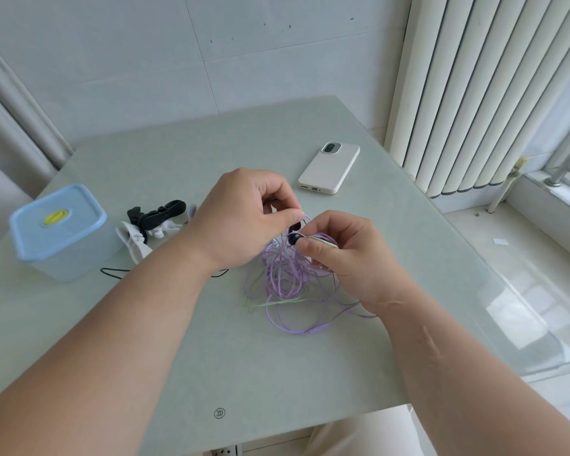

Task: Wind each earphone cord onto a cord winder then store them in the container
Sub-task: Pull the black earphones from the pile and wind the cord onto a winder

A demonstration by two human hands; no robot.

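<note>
A tangle of purple earphone cord [285, 284], with thin green and dark strands mixed in, lies on the table [185, 340] in the middle. My left hand [241, 218] pinches a purple strand above the tangle. My right hand [346, 255] grips a pale cord winder [324, 242] with purple cord round it and a dark earbud [293, 239] at its left end. Black and white cord winders [155, 222] lie in a heap to the left. The container [58, 232], clear with a blue lid, stands shut at the far left. A black cord [114, 273] runs under my left forearm.
A white phone [329, 167] lies face down at the back right of the table. A white radiator [481, 93] stands to the right, beyond the table's edge. A wall runs behind the table.
</note>
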